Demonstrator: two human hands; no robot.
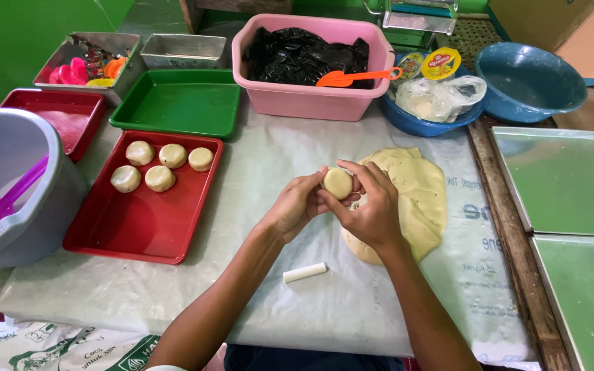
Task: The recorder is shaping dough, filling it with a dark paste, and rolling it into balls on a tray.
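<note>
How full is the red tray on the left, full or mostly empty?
Mostly empty. The red tray holds only five dough rounds near its far end; the rest shows bare red bottom.

Open counter left of the dough slab, so my fingers pass freely toward the red tray. Five dough discs fill its far end, near end bare. Pink tub blocks beyond; small white stick lies nearer me.

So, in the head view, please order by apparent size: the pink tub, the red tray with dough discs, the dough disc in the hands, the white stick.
1. Red tray, though it lies nearer the camera.
2. Pink tub.
3. White stick and dough disc look alike; unsure.
</note>
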